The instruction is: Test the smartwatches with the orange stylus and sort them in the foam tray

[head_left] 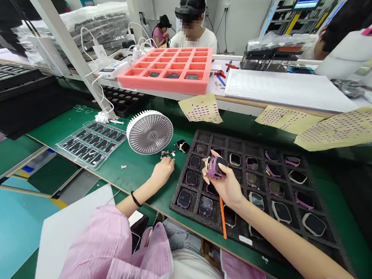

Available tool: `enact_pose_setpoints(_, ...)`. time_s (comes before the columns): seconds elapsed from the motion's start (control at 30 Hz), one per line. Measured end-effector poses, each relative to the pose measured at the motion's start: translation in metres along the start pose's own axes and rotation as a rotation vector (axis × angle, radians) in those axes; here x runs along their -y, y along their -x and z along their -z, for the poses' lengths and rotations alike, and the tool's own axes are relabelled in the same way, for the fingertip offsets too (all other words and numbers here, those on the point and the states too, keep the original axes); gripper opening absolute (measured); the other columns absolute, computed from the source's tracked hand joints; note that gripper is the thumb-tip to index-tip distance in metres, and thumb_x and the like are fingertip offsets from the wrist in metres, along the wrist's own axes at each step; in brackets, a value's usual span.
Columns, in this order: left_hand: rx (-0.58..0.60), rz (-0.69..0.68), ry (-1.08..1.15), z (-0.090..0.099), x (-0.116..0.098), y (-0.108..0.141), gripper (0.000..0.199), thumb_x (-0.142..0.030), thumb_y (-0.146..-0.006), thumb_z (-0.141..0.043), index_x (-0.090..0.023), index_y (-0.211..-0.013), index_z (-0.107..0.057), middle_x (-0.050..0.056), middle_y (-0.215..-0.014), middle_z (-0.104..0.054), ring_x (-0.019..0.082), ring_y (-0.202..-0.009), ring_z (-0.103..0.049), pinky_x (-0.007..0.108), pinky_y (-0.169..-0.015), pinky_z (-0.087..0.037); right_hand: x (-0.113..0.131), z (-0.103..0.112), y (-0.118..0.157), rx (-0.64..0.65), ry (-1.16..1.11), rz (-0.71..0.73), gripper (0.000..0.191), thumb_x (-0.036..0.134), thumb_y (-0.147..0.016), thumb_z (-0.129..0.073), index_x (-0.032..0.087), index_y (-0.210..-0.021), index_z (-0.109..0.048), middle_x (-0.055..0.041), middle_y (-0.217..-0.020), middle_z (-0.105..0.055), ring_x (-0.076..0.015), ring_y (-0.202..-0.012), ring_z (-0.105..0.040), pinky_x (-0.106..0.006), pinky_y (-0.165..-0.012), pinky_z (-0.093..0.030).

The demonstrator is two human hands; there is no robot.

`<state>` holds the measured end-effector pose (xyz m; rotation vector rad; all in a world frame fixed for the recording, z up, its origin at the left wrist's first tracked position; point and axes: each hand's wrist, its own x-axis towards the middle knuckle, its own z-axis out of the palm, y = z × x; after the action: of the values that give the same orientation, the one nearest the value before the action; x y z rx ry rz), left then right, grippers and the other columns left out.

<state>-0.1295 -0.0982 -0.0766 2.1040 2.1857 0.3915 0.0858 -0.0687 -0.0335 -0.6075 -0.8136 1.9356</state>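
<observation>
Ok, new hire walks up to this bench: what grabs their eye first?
The large black foam tray of watch-like cases dominates the right side, and over it the right hand holds a purple case. Left of that tray sits a white desk fan, and farther back a salmon-pink foam tray stands out, mostly empty.
</observation>
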Motion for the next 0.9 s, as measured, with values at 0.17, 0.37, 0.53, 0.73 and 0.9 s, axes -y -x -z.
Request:
enact_pose_setpoints(0.17, -0.13, 0.065, 0.882, 0.031, -0.04, 0.0, 0.025, -0.036, -0.086, -0.059, -0.015, -0.089, -0.071, 0.006, -0.079, -0.069, 0.013, -0.064, -0.058, 0.023, -0.054, -0.046, -0.003, -0.001, 0.0, 0.004, 0.011, -0.004, 0.047, 0.029, -0.078, -0.056, 0.03, -0.126, -0.055, -0.0027, -0.093, -0.065, -0.0167, -0.065, -0.058, -0.028, -0.049, -0.041)
enact_pose_setpoints(0.37, 0.05, 0.168, 1.534, 0.037, -0.086, -0.006, 0.031, -0.042, -0.066, -0.076, -0.011, -0.072, -0.071, 0.004, -0.064, -0.067, 0.008, -0.051, -0.051, 0.019, -0.044, -0.037, -0.002, 0.001, 0.003, -0.012, 0.078, 0.024, 0.052, 0.031, -0.08, -0.054, 0.03, -0.132, -0.052, -0.0022, -0.092, -0.066, -0.0175, -0.068, -0.057, -0.029, -0.052, -0.045)
enact_pose_setpoints(0.53, 0.067, 0.167, 1.582, 0.03, -0.09, -0.007, 0.03, -0.04, -0.065, -0.078, -0.012, -0.071, -0.071, 0.003, -0.061, -0.066, 0.007, -0.05, -0.053, 0.02, -0.048, -0.04, -0.003, 0.006, 0.001, -0.048, 0.114, 0.046, 0.054, 0.033, -0.078, -0.057, 0.032, -0.132, -0.052, -0.0024, -0.099, -0.067, -0.0194, -0.08, -0.061, -0.031, -0.061, -0.05)
enact_pose_setpoints(0.73, 0.048, 0.196, 1.584, 0.03, -0.09, -0.008, 0.031, -0.04, -0.063, -0.079, -0.011, -0.071, -0.071, 0.002, -0.062, -0.067, 0.007, -0.049, -0.053, 0.021, -0.051, -0.043, -0.008, 0.008, 0.001, -0.046, 0.214, 0.084, 0.053, 0.035, -0.079, -0.057, 0.031, -0.131, -0.053, -0.0026, -0.1, -0.068, -0.0207, -0.084, -0.061, -0.032, -0.064, -0.052)
enact_pose_setpoints(0.9, 0.101, 0.214, 1.601, 0.032, -0.088, -0.01, 0.029, -0.037, -0.06, -0.08, -0.011, -0.068, -0.071, 0.002, -0.061, -0.066, 0.006, -0.049, -0.051, 0.02, -0.051, -0.043, -0.011, 0.01, 0.001, -0.045, 0.253, 0.122, 0.05, 0.036, -0.079, -0.057, 0.03, -0.128, -0.055, -0.0032, -0.103, -0.067, -0.0202, -0.084, -0.062, -0.03, -0.062, -0.052)
